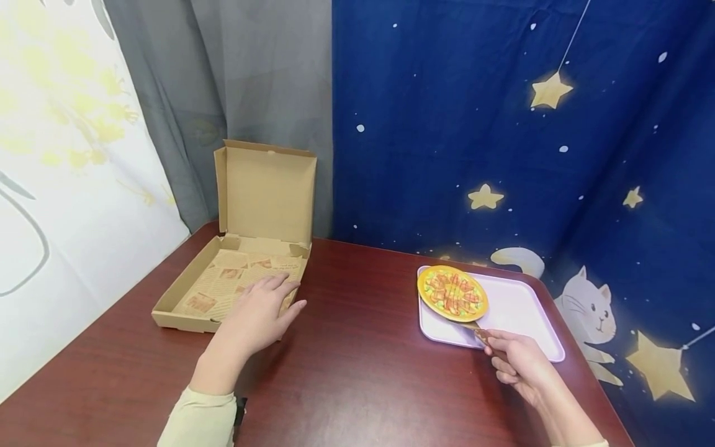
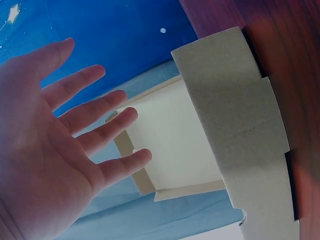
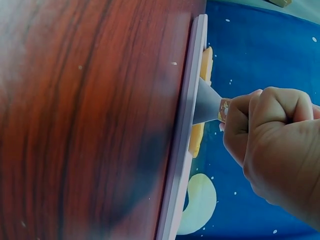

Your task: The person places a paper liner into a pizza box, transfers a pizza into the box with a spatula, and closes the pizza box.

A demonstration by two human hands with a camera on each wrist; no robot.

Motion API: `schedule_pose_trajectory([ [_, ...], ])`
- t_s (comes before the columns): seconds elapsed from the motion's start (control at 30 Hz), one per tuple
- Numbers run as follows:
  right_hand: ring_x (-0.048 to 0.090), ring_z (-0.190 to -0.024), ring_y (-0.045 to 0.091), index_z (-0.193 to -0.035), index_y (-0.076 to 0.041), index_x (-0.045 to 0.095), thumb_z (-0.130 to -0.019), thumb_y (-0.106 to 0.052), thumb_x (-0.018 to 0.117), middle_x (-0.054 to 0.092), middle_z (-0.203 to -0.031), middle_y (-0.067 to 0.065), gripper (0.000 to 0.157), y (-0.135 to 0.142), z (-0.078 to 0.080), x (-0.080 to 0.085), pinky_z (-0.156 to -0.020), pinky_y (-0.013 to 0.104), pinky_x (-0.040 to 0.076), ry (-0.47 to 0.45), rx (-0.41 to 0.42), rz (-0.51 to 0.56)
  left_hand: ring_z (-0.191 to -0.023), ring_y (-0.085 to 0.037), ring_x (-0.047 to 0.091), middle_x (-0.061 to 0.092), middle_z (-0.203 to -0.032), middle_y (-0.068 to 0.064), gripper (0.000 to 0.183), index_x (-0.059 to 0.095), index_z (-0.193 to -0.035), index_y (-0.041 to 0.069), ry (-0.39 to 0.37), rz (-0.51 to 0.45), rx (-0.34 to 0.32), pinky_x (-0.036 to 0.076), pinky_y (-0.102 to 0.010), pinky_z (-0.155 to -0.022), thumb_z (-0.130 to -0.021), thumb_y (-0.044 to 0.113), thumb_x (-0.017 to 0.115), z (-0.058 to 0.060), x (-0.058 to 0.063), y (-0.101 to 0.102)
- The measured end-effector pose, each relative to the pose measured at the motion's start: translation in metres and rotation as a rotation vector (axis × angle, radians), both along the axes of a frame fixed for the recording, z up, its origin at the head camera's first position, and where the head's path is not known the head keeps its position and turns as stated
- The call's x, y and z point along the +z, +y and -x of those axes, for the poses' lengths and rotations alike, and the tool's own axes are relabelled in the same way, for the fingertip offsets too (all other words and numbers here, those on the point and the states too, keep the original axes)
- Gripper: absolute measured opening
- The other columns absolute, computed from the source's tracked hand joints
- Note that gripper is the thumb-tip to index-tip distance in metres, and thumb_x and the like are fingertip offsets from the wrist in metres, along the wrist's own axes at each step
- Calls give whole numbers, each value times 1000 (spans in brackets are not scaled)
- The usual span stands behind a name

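Observation:
My right hand (image 1: 519,363) grips the patterned handle of a pizza server (image 1: 480,334). In the right wrist view, its metal blade (image 3: 205,103) reaches under a round toy-like pizza (image 1: 454,293). The pizza is at the left part of a pale lilac tray (image 1: 516,304); whether it still touches the tray is hard to tell. My left hand (image 1: 257,316) hovers over the front right of a cardboard pizza box (image 1: 268,192), its lid standing up. In the left wrist view, that hand's fingers are spread, holding nothing.
Newspaper-print paper (image 1: 234,279) lines the box. Both box and tray stand on a dark red wooden table (image 1: 357,372), box left and tray right. A blue starry curtain (image 1: 424,124) and a grey curtain (image 1: 279,74) hang behind the table.

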State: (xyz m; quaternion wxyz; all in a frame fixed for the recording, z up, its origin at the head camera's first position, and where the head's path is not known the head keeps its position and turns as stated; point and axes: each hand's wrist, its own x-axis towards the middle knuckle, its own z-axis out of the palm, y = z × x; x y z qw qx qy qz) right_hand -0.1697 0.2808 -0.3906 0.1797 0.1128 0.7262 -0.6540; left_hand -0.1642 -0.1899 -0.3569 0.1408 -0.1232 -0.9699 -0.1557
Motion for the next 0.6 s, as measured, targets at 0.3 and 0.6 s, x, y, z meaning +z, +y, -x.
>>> schedule_pose_trajectory([
  [0.3,35,-49,3,-159,10,32,-113,-10,39,60,-90,-1,51,4,0,3,-45,14,32,5,17,-34,-140,-47,58,62,-150,-23,44,68,-140,8,-9,-6,10,44,-74,-111,-104,34,67,-2,-3,-4],
  [0.6,34,-48,3,-160,11,29,-112,-9,40,60,-90,-2,53,4,-1,11,-44,15,31,19,20,-32,-138,-48,59,64,-148,-23,43,69,-138,8,-18,-21,17,41,-77,-112,-104,34,67,-3,-3,-7],
])
